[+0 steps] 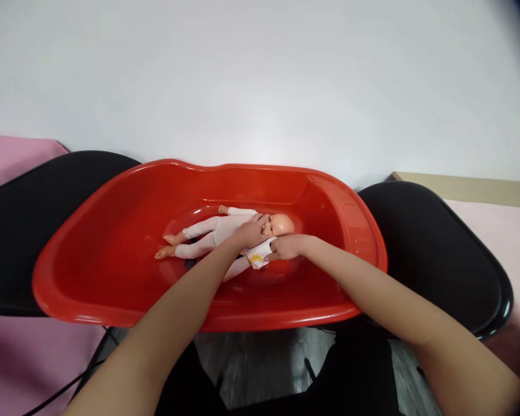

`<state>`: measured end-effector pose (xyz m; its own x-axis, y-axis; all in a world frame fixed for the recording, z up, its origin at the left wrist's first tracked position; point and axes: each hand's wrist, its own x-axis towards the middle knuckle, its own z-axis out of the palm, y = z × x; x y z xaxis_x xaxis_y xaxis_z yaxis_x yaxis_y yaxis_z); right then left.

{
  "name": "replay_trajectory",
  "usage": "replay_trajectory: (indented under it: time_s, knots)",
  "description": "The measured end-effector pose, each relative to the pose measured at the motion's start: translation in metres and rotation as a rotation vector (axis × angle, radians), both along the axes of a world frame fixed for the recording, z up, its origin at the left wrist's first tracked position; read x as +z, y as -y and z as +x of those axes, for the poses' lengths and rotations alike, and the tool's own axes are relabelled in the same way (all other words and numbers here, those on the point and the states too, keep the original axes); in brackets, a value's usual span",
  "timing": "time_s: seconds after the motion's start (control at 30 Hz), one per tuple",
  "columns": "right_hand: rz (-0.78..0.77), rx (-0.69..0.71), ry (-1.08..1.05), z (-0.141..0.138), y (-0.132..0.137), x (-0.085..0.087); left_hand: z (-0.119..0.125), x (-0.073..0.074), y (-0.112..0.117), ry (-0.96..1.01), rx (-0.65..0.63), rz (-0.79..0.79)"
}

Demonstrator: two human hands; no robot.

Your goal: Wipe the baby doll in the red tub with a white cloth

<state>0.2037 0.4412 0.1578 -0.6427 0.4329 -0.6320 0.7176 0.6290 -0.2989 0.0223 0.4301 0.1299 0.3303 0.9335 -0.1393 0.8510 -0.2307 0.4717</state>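
Observation:
A baby doll (pixel 231 227) in pale pink clothing lies on its back on the floor of a red baby bathtub (pixel 112 248). Its bald head (pixel 282 224) points right and its bare feet point left. My left hand (pixel 252 231) rests on the doll's upper chest near the chin, fingers stretched out. Closed on a white cloth with a yellow print (pixel 259 255) is my right hand (pixel 285 247), beside the doll's neck and shoulder. Part of the doll's face and chest is hidden by my hands.
The tub's ends rest over black chair seats, one on the left (pixel 47 190) and one on the right (pixel 437 260). A white wall (pixel 260 81) stands behind. Pink surfaces (pixel 21 358) show at the left, and a dark cable (pixel 65 387) runs at lower left.

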Motion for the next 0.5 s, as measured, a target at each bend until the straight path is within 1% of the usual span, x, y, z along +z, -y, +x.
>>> replay_trajectory:
  time_s: [0.17, 0.27, 0.4, 0.5]
  knots:
    - [-0.032, 0.012, 0.102, 0.008, -0.017, -0.017, -0.003, -0.005, -0.003, 0.053, -0.007, -0.025]
    - [-0.051, -0.002, 0.05, 0.014, -0.025, -0.023, -0.005, -0.009, -0.005, 0.092, -0.014, -0.036]
    - [-0.132, -0.047, -0.156, 0.013, -0.024, -0.016, -0.006, -0.016, -0.006, 0.181, -0.01, 0.006]
    - [-0.084, -0.057, -0.216, 0.007, -0.017, -0.008, -0.005, -0.016, -0.008, 0.251, -0.041, 0.037]
